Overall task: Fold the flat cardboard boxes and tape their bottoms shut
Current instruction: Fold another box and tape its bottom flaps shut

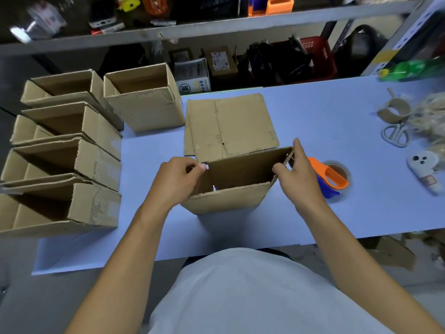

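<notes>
An opened-up cardboard box stands on the pale blue table directly in front of the person, its open mouth facing up toward the camera. Its long axis runs left to right across the table, with the broad front wall facing the person and the flaps standing up around the opening.

The left hand grips the box's left end flap, fingers curled over the top edge with the thumb pinching against it. The right hand pinches the right end flap between thumb and fingers, the index finger stretched up along the far right corner.

Just behind the box, touching or nearly touching its far wall, lies a stack of flat cardboard boxes. Just right of the box, partly hidden by the right hand, sits a tape dispenser with an orange handle and a blue body, holding a brown roll.

Left of the box, four folded boxes lie in a column with their open sides facing right and up, and a fifth folded box stands behind them, left of the flat stack. Well to the right of the box are an empty tape core, a pair of scissors and a small white device.
</notes>
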